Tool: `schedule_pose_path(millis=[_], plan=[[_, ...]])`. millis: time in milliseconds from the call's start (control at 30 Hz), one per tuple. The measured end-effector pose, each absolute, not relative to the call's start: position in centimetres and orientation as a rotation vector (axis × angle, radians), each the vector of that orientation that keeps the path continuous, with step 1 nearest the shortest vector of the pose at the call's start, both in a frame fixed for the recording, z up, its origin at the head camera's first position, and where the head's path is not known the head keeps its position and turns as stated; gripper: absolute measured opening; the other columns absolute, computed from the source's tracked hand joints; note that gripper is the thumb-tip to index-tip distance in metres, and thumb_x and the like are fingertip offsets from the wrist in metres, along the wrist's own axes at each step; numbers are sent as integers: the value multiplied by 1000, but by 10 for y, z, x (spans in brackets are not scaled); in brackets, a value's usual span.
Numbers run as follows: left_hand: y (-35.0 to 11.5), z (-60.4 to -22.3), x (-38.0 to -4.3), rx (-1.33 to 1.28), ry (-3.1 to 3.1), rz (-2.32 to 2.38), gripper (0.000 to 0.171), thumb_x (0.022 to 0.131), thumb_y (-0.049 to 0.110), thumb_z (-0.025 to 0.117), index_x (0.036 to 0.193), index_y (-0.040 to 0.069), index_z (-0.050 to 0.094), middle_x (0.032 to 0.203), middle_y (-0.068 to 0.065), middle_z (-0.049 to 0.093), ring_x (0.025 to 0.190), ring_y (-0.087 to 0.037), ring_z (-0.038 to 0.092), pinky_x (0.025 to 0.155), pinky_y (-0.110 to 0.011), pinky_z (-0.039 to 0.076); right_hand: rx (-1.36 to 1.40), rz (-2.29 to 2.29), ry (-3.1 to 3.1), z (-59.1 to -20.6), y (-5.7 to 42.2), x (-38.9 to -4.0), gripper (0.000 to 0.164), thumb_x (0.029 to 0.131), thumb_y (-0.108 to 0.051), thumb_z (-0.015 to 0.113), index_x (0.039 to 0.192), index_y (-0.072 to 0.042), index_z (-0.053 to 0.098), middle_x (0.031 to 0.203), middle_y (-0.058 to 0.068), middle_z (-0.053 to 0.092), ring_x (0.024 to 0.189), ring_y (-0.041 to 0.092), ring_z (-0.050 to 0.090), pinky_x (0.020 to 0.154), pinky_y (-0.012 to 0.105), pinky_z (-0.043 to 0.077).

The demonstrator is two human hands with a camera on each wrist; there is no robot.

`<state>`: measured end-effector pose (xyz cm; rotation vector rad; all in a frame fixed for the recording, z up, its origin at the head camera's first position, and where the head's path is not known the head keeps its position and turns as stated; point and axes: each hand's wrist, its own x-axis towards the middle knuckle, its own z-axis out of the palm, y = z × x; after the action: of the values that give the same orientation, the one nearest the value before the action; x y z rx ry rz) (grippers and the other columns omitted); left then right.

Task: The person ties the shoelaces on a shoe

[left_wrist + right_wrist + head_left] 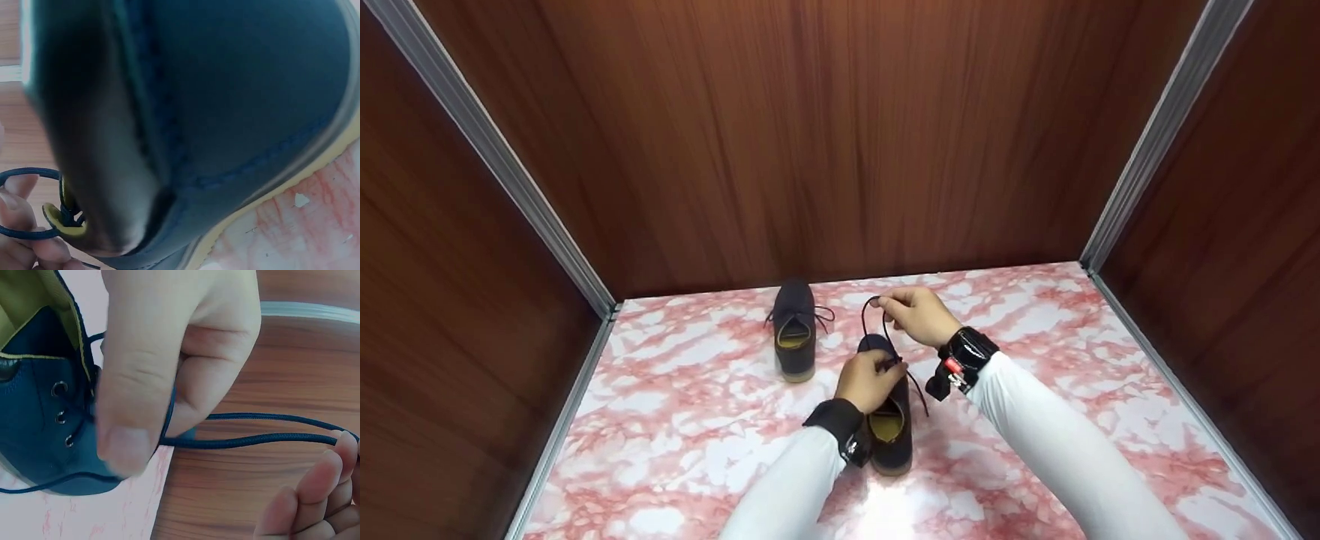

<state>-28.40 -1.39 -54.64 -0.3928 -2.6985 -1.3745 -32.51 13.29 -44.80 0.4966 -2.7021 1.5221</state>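
Observation:
A dark navy lace-up shoe (pixel 892 454) with a yellow lining stands on the floor, toe pointing away. Over its lacing, my left hand (pixel 864 381) pinches the dark shoelace (pixel 247 441) between thumb and fingers. My right hand (pixel 924 315) is higher and to the right, holding the top of a tall lace loop (pixel 864 319) at its fingertips. One loose lace end (pixel 919 391) hangs over the shoe's right side. In the right wrist view, metal eyelets (pixel 59 388) show beside the left thumb; the lace crossing beneath that thumb is hidden.
A matching shoe (pixel 794 301), its lace tied in a bow, stands to the left near the back wall. Brown wood-look panels (pixel 840 150) with metal corner strips enclose a red-and-white marbled floor (pixel 675 450).

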Motion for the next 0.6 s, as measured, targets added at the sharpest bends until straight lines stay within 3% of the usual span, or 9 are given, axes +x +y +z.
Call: schedule_pose_path(millis=[167, 400, 600], plan=[[-14, -548, -286, -373, -2698, -1426, 18, 95, 28, 70, 83, 15, 75, 76, 5, 67, 74, -9, 59, 70, -24, 48, 489, 1579, -2706, -451, 141, -330, 28, 106, -17, 58, 119, 2, 74, 85, 11, 72, 69, 13, 61, 64, 18, 50], [-18, -548, -288, -322, -2689, -1524, 18, 94, 23, 65, 81, 12, 71, 71, 7, 56, 70, -10, 52, 68, -23, 42, 471, 1627, -2717, -464, 162, -338, 32, 108, -16, 55, 130, 2, 70, 96, 19, 72, 74, 1, 61, 67, 17, 54], [-20, -548, -288, -269, -2668, -1618, 19, 93, 23, 62, 82, 14, 75, 71, 8, 59, 72, -9, 54, 71, -23, 43, 416, 1548, -2750, -481, 184, -340, 31, 107, -13, 55, 128, 5, 69, 92, 20, 73, 68, 8, 61, 61, 16, 51]])
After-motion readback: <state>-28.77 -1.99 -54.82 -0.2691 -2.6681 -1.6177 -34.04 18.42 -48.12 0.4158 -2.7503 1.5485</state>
